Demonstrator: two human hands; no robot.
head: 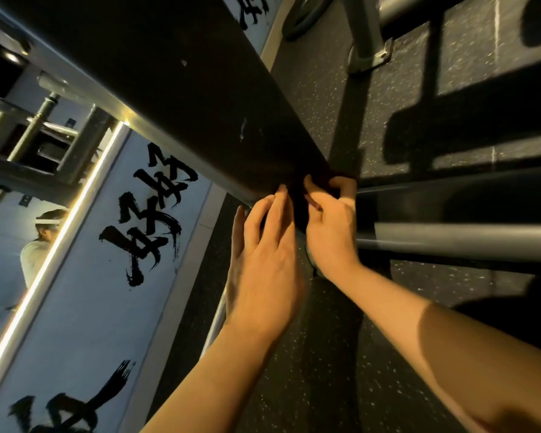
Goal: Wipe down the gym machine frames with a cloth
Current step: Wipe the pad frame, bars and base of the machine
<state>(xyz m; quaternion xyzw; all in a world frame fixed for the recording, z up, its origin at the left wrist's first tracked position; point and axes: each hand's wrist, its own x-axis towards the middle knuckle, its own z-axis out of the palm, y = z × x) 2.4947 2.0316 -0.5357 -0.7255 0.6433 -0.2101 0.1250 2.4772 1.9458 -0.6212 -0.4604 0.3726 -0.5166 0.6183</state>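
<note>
A broad dark machine frame beam (pixel 181 89) runs from the upper left down to the centre. At its lower end a dark cloth (pixel 299 207) lies against it, hard to make out in the shadow. My left hand (pixel 263 254) has straight fingers laid flat on the cloth and the beam's end. My right hand (pixel 331 223) pinches the cloth between thumb and curled fingers, just right of the left hand.
Grey horizontal bars (pixel 466 239) stretch to the right from the hands. A mirror (pixel 28 245) with a lit strip and a white wall with black brush characters (pixel 150 220) stand on the left. Dark speckled rubber floor (pixel 310 354) lies below; another machine's foot (pixel 369 54) at the top.
</note>
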